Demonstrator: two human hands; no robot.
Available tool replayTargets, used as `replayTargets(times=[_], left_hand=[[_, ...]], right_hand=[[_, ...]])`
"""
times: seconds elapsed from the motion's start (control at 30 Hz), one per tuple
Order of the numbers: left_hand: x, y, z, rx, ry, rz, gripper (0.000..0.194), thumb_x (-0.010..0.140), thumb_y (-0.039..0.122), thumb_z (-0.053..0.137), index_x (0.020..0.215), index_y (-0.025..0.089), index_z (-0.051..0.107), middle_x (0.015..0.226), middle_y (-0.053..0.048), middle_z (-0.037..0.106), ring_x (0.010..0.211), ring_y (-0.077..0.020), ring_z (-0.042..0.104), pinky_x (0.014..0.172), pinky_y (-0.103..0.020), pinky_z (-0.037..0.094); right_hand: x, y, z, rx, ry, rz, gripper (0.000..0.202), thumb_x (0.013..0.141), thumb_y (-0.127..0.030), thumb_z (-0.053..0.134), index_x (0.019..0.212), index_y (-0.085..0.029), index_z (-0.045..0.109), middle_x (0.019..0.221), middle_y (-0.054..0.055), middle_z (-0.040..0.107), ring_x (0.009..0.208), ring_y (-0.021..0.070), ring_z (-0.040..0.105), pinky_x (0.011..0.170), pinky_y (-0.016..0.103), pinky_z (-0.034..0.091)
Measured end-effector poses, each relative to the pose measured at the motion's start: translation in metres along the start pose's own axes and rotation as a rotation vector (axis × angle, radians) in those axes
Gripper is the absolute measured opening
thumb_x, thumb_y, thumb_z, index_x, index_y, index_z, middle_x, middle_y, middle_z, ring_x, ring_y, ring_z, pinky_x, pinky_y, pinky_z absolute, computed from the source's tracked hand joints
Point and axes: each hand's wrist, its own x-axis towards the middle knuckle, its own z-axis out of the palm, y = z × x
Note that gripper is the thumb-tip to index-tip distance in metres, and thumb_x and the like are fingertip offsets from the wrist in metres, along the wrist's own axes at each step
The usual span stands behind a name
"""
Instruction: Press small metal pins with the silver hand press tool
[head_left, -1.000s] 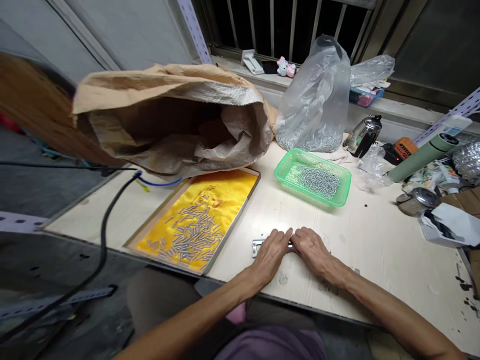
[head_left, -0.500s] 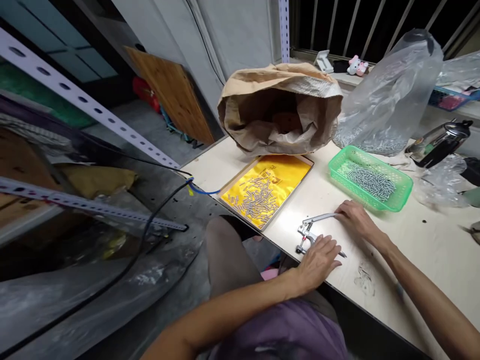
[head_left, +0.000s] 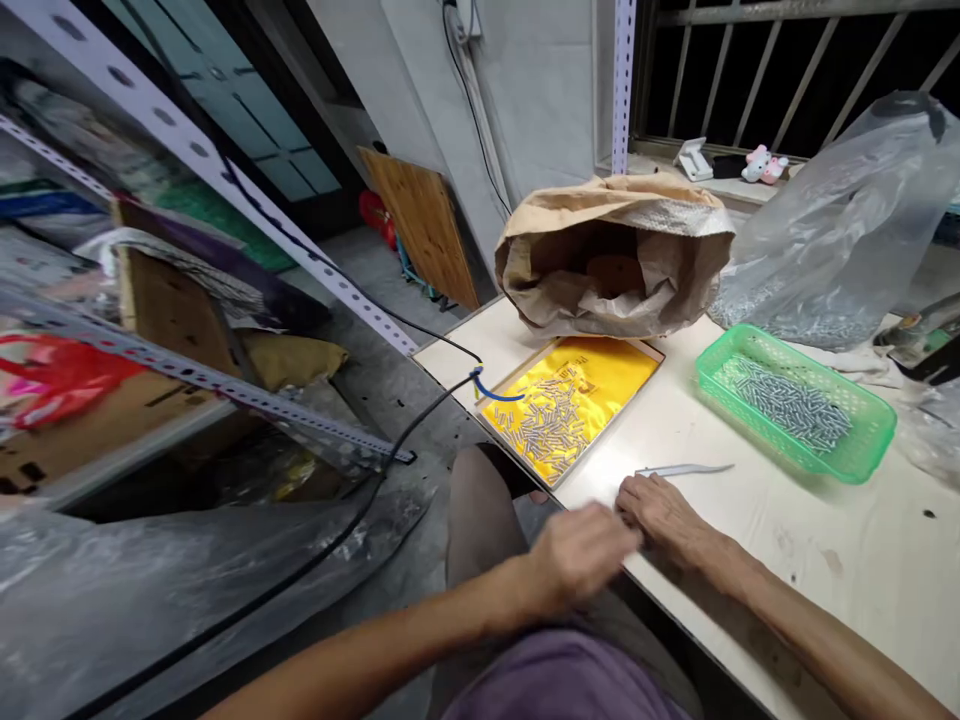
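Note:
My right hand (head_left: 660, 512) is closed over the body of a silver plier-like hand tool at the table's front edge. One curved handle (head_left: 686, 469) of this tool sticks out behind the hand, and the rest is hidden. Just to the left, my left hand (head_left: 585, 550) is curled into a fist beside the right fingers, slightly blurred. What it holds, if anything, is hidden. Left of the hands lies a shallow tray (head_left: 592, 465) lined with yellow cloth (head_left: 619, 375), with many small metal pins (head_left: 551, 430) scattered on it.
A green plastic basket (head_left: 870, 440) of small metal parts (head_left: 795, 405) stands on the table at right. Behind the tray, an open brown paper sack (head_left: 615, 225) lies on its side. A clear bag (head_left: 840, 240) stands farther back. A black cable (head_left: 360, 520) crosses at left.
The view has swung left. My right hand has moved from the handle's end to the tool's body; my left hand has left the tool, going from spread to curled.

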Motion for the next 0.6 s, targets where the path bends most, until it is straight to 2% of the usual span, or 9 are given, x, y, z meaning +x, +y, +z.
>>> replayTargets(times=[0.07, 0.17, 0.23, 0.33, 0.37, 0.4, 0.47, 0.53, 0.6], left_hand=[[0.007, -0.040, -0.015, 0.156, 0.036, -0.284, 0.019, 0.092, 0.017, 0.043, 0.093, 0.015, 0.062, 0.080, -0.006, 0.062, 0.076, -0.0158, 0.055, 0.071, -0.028, 0.046], [0.022, -0.099, -0.024, 0.284, -0.036, -0.597, 0.020, 0.091, 0.021, 0.046, 0.088, 0.015, 0.065, 0.082, -0.007, 0.062, 0.082, -0.0187, 0.054, 0.075, -0.031, 0.046], [0.033, -0.127, -0.023, 0.317, -0.144, -0.749, 0.020, 0.090, 0.021, 0.048, 0.085, 0.014, 0.066, 0.084, -0.008, 0.061, 0.086, -0.0197, 0.054, 0.077, -0.031, 0.045], [0.048, -0.149, -0.017, 0.340, -0.292, -0.926, 0.025, 0.090, 0.023, 0.045, 0.083, 0.012, 0.066, 0.088, -0.010, 0.061, 0.091, -0.0216, 0.054, 0.076, -0.031, 0.045], [0.052, -0.153, -0.014, 0.347, -0.329, -0.967, 0.026, 0.090, 0.024, 0.044, 0.083, 0.011, 0.066, 0.090, -0.011, 0.061, 0.092, -0.0224, 0.054, 0.076, -0.032, 0.045], [0.055, -0.155, -0.012, 0.352, -0.357, -0.995, 0.026, 0.090, 0.024, 0.045, 0.083, 0.011, 0.066, 0.091, -0.012, 0.061, 0.094, -0.0232, 0.053, 0.075, -0.032, 0.045], [0.059, -0.158, -0.007, 0.348, -0.394, -1.006, 0.022, 0.088, 0.023, 0.048, 0.083, 0.011, 0.066, 0.092, -0.012, 0.061, 0.096, -0.0240, 0.053, 0.075, -0.031, 0.045], [0.061, -0.161, -0.004, 0.331, -0.409, -0.964, 0.017, 0.085, 0.021, 0.052, 0.084, 0.012, 0.065, 0.094, -0.011, 0.060, 0.097, -0.0237, 0.052, 0.076, -0.031, 0.044], [0.062, -0.164, -0.004, 0.311, -0.413, -0.925, 0.013, 0.083, 0.018, 0.053, 0.083, 0.012, 0.065, 0.094, -0.011, 0.060, 0.096, -0.0229, 0.053, 0.075, -0.030, 0.045]], right_hand=[[0.000, -0.001, -0.005, 0.135, 0.167, -0.010, 0.015, 0.089, -0.013, 0.041, 0.087, -0.018, 0.055, 0.083, 0.005, 0.059, 0.075, 0.0163, 0.054, 0.069, 0.029, 0.041], [-0.013, 0.002, -0.036, 0.250, 0.542, 0.026, 0.019, 0.094, -0.020, 0.034, 0.092, -0.021, 0.052, 0.080, 0.004, 0.060, 0.073, 0.0154, 0.057, 0.064, 0.027, 0.045], [-0.030, 0.016, -0.067, 0.134, 0.777, 0.193, 0.015, 0.093, -0.023, 0.038, 0.098, -0.022, 0.053, 0.084, 0.005, 0.061, 0.074, 0.0165, 0.059, 0.066, 0.029, 0.047], [-0.062, 0.055, -0.107, -0.178, 1.003, 0.469, 0.017, 0.090, -0.034, 0.047, 0.094, -0.022, 0.058, 0.082, 0.005, 0.062, 0.064, 0.0169, 0.057, 0.064, 0.032, 0.047], [-0.072, 0.069, -0.114, -0.274, 0.973, 0.491, 0.025, 0.091, -0.040, 0.044, 0.091, -0.021, 0.060, 0.078, 0.006, 0.061, 0.062, 0.0184, 0.056, 0.061, 0.034, 0.046], [-0.080, 0.079, -0.118, -0.332, 0.885, 0.512, 0.033, 0.091, -0.045, 0.040, 0.091, -0.020, 0.061, 0.079, 0.008, 0.060, 0.064, 0.0209, 0.057, 0.059, 0.036, 0.046], [-0.089, 0.090, -0.115, -0.375, 0.763, 0.557, 0.042, 0.092, -0.048, 0.032, 0.098, -0.019, 0.062, 0.089, 0.014, 0.058, 0.068, 0.0243, 0.058, 0.057, 0.038, 0.046], [-0.090, 0.083, -0.103, -0.331, 0.704, 0.557, 0.040, 0.093, -0.046, 0.031, 0.106, -0.020, 0.059, 0.098, 0.014, 0.056, 0.073, 0.0239, 0.060, 0.060, 0.038, 0.048], [-0.084, 0.063, -0.084, -0.230, 0.652, 0.476, 0.034, 0.094, -0.041, 0.034, 0.108, -0.021, 0.057, 0.098, 0.011, 0.058, 0.075, 0.0207, 0.061, 0.064, 0.034, 0.050]])
